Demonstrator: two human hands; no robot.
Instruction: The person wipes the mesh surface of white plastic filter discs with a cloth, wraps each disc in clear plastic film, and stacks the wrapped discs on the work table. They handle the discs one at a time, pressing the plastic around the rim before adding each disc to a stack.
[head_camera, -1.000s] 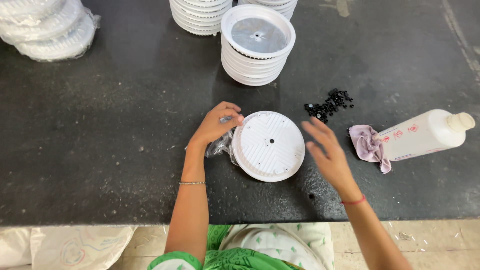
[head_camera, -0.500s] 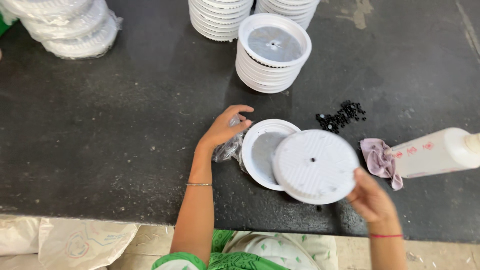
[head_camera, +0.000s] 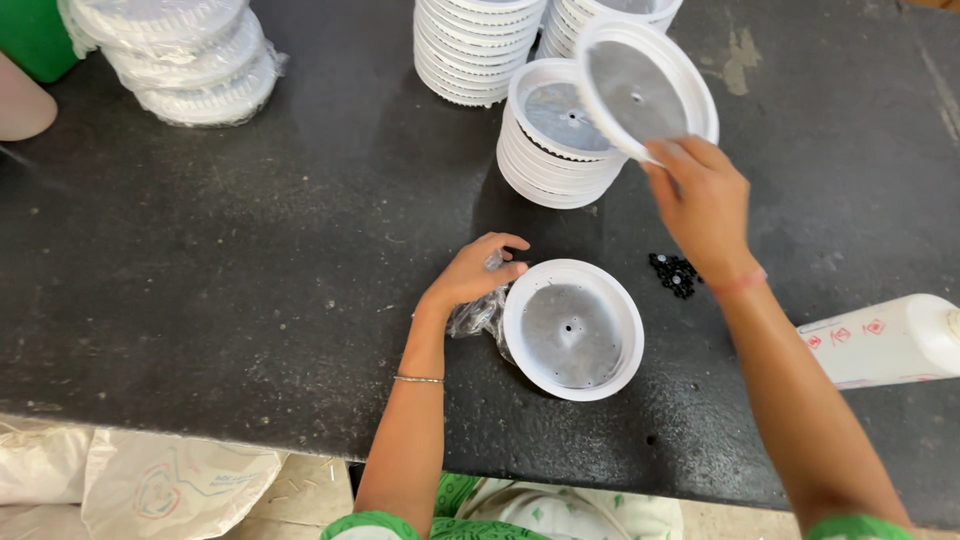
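- here, the right hand (head_camera: 700, 200) is raised over the far right part of the dark table (head_camera: 250, 280), its fingers clamped on the near edge of a white round disc (head_camera: 645, 85).
- the held disc is tilted, its grey inner face turned toward the near left; being round it has no long axis, but its rim runs slanted from far left to near right. a small hole sits at its middle.
- it hangs just above and partly in front of a stack of white discs (head_camera: 555, 150), whose top piece lies flat with its grey face up. whether the held disc touches the stack i cannot tell.
- the left hand (head_camera: 475, 275) rests on the table near the middle, fingers curled together on a crumpled clear plastic bag (head_camera: 478, 315).
- just right of that hand a second white disc (head_camera: 572, 328) lies flat, open side up, rim raised, touching the bag at its left edge.
- a small heap of black beads (head_camera: 675, 272) lies to the right of it, under the right forearm.
- a white plastic bottle (head_camera: 885, 340) lies on its side at the right edge, long axis running left to right.
- more white stacks (head_camera: 470, 50) stand at the far edge, and wrapped stacks (head_camera: 180, 60) sit at the far left.
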